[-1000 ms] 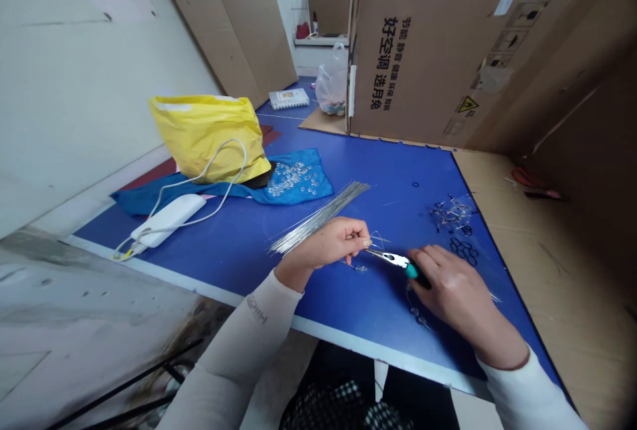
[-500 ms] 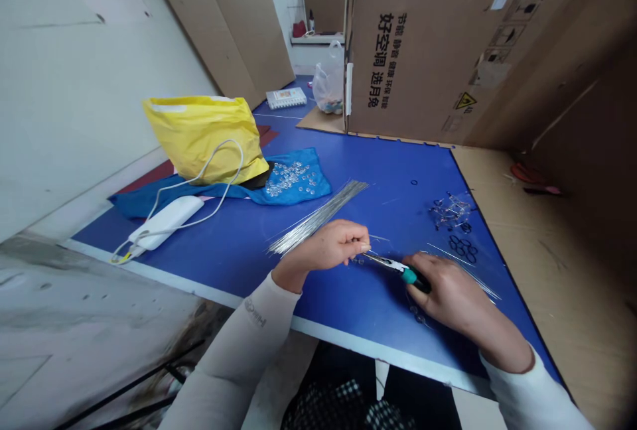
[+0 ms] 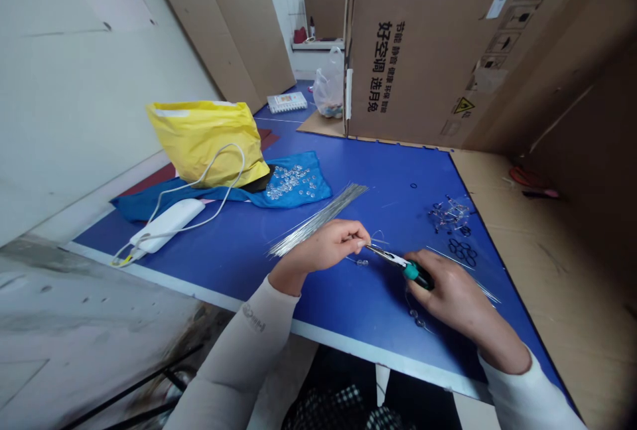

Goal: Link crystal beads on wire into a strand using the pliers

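Observation:
My right hand (image 3: 448,290) is wrapped round the green and black handles of the pliers (image 3: 391,257), whose tips point left. Those tips meet the pinched fingers of my left hand (image 3: 333,244), where a thin wire (image 3: 379,237) loops out. Just below, clear beads (image 3: 362,262) hang or lie close to the blue table (image 3: 343,310). More clear beads (image 3: 417,317) on a wire are beneath my right hand. A bundle of straight silvery wires (image 3: 323,217) lies behind my left hand.
Clear beads (image 3: 291,181) rest on a blue cloth (image 3: 318,174) beside a yellow bag (image 3: 209,141) and white power strip (image 3: 169,223). Black rings (image 3: 462,251), beaded wire pieces (image 3: 450,214) and loose wires lie at right. A large cardboard box (image 3: 423,52) stands behind.
The plier tips have shifted slightly at my left fingertips. A wire loop and the beads below my hands now show more clearly. The view has tilted slightly.

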The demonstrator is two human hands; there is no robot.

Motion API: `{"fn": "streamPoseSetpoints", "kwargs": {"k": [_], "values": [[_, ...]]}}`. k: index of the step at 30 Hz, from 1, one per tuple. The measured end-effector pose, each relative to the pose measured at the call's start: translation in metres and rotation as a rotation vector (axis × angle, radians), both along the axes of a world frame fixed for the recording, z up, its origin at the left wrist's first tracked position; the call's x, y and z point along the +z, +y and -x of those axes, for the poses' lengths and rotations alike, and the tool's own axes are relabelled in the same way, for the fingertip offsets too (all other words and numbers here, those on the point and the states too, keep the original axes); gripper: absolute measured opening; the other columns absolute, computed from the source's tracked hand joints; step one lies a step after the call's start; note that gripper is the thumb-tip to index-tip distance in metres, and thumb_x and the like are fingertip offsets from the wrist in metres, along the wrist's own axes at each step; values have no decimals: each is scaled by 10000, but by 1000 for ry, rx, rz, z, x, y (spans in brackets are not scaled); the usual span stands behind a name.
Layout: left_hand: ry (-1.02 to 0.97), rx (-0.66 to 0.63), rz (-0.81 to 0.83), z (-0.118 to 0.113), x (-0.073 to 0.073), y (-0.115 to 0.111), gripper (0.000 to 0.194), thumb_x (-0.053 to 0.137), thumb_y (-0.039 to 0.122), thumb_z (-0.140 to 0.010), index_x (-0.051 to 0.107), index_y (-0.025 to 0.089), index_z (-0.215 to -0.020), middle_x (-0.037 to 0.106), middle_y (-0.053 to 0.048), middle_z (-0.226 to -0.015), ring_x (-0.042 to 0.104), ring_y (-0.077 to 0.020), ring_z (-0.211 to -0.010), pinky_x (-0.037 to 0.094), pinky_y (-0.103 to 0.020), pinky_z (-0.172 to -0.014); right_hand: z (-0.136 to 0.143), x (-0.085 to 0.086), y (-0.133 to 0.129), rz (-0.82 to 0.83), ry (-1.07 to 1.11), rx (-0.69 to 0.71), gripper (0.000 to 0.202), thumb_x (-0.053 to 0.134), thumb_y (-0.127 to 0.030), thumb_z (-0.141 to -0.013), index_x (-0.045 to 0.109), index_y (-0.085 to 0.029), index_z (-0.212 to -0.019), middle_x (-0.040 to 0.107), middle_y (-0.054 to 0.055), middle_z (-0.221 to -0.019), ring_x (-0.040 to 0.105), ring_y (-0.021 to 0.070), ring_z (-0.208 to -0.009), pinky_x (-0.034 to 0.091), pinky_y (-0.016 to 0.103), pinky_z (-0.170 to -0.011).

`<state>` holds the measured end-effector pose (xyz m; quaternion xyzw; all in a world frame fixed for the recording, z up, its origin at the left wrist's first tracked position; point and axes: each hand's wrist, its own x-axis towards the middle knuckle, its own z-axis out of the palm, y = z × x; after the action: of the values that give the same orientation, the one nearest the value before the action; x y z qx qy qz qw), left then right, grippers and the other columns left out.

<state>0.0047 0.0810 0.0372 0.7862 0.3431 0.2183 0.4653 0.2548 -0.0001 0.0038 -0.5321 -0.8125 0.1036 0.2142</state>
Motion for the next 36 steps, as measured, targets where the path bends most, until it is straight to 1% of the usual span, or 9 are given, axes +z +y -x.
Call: {"fn": "streamPoseSetpoints", "kwargs": {"k": [5,11,13,15,19,22,24,29,36], "values": [[8,51,27,-2,-5,0,152,486,197,-867,634,166,-881,562,15,-723,459,-100,-617,351,-213,-561,-2,1,1,2,15,7,325,547,-192,-828,595,-223,-1148,677,60,-971,653,210,-846,512,337,-753],[32,86,-88,-5,-6,1,156,487,177,-854,643,170,-857,581,15,-722,455,-102,-611,351,-219,-573,-3,-2,1,-91,-66,-38,351,552,-211,-821,587,-199,-1170,666,93,-981,639,252,-880,515,390,-772],[28,86,-96,-6,-7,1,168,479,168,-859,646,169,-863,598,7,-731,479,-106,-621,370,-222,-587,-4,-3,0,-125,-33,-72,336,554,-211,-824,590,-202,-1158,672,98,-993,644,257,-890,513,391,-776],[18,75,-86,-7,-8,0,174,477,154,-860,650,166,-868,608,1,-742,497,-105,-628,386,-221,-596,-3,-2,1,-138,82,-127,296,557,-215,-835,601,-216,-1127,686,90,-996,657,243,-874,513,368,-761],[0,20,-62,-11,-9,-3,188,470,135,-872,657,158,-876,616,-9,-759,528,-105,-648,401,-217,-601,5,6,7,3,418,-243,228,594,-296,-851,629,-226,-1064,717,64,-974,675,218,-843,515,348,-761],[21,-7,-59,-15,-10,-5,184,487,118,-863,664,160,-886,637,-15,-771,527,-106,-644,402,-218,-601,16,14,17,138,613,-197,232,629,-342,-824,655,-214,-1015,720,61,-988,667,224,-889,508,356,-791],[38,-18,-61,-18,-11,-7,180,499,109,-855,668,162,-890,649,-15,-777,514,-101,-623,400,-218,-599,23,18,24,205,689,-174,226,653,-356,-794,664,-199,-955,718,55,-936,658,216,-853,502,351,-778],[42,-41,-60,-22,-13,-10,168,510,110,-851,671,154,-871,639,-4,-751,502,-91,-602,395,-214,-593,30,17,34,275,751,-207,211,676,-345,-743,663,-184,-878,675,20,-801,595,178,-733,469,307,-678],[23,-19,-9,-26,-16,-14,200,500,157,-868,684,158,-945,629,4,-741,474,-86,-570,361,-206,-537,27,12,31,290,816,-255,191,657,-329,-743,632,-187,-867,578,-23,-706,488,129,-598,398,276,-592]]}}
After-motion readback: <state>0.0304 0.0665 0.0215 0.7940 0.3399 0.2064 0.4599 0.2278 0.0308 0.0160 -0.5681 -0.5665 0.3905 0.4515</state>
